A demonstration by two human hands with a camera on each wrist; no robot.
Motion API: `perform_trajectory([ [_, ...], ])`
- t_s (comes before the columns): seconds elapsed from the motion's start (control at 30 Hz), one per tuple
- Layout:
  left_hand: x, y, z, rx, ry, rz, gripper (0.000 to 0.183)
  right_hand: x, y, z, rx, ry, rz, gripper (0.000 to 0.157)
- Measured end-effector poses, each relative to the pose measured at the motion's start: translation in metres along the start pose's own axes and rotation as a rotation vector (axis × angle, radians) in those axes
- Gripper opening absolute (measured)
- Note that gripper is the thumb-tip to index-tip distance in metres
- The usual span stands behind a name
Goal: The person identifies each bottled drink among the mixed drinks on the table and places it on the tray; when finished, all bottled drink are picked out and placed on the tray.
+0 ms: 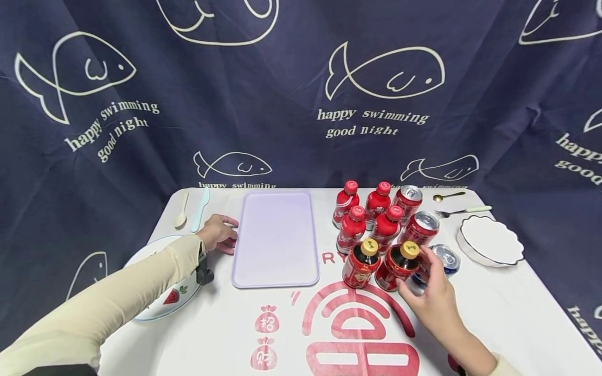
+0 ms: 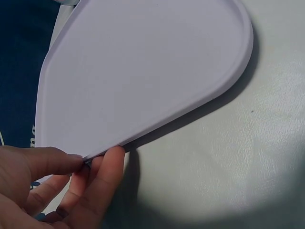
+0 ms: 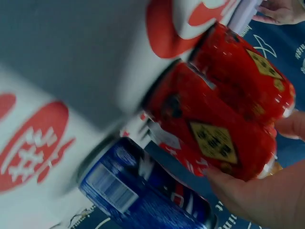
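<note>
My left hand (image 1: 217,233) is at the left edge of a lilac tray (image 1: 275,240) lying on the table. In the left wrist view its thumb and fingers pinch the tray's rim. On the right side, my right hand (image 1: 435,292) grips a dark drink bottle (image 1: 395,269) with a gold cap and red label. A matching bottle (image 1: 360,267) stands close on its left. The right wrist view shows the thumb against the gripped bottle's red label (image 3: 209,138), and a blue can (image 3: 143,183) beside it.
Behind the gold-capped bottles stand several red bottles (image 1: 351,230) and red cans (image 1: 420,227). To the right are a white scalloped bowl (image 1: 490,240), a fork (image 1: 465,211) and a small spoon (image 1: 449,196). A large plate (image 1: 188,292), a cream spoon (image 1: 181,216) and a blue knife (image 1: 201,209) lie left.
</note>
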State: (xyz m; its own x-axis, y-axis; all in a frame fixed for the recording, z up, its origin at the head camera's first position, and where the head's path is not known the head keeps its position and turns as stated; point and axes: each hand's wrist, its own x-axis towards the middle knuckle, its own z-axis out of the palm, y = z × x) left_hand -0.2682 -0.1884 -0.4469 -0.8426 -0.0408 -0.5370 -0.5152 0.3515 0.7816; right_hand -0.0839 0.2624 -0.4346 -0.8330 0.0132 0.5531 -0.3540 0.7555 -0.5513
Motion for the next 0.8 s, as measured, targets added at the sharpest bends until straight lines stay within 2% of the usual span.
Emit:
perform_trajectory([
  [0.27,-0.001,0.000,0.000,0.003,0.005,-0.005,0.053,0.002,0.011,0.018,-0.006,0.090,-0.018,0.097],
  [0.37,-0.002,0.001,0.001,-0.009,0.003,-0.001,0.053,0.002,0.013,0.022,0.002,0.105,0.003,0.097],
  [0.57,-0.003,0.002,0.002,0.000,0.035,0.001,0.048,0.002,0.014,0.024,0.026,0.102,0.033,0.097],
  [0.8,0.000,0.000,0.004,0.051,0.070,0.042,0.043,-0.003,0.016,0.021,0.090,0.130,-0.014,0.094],
])
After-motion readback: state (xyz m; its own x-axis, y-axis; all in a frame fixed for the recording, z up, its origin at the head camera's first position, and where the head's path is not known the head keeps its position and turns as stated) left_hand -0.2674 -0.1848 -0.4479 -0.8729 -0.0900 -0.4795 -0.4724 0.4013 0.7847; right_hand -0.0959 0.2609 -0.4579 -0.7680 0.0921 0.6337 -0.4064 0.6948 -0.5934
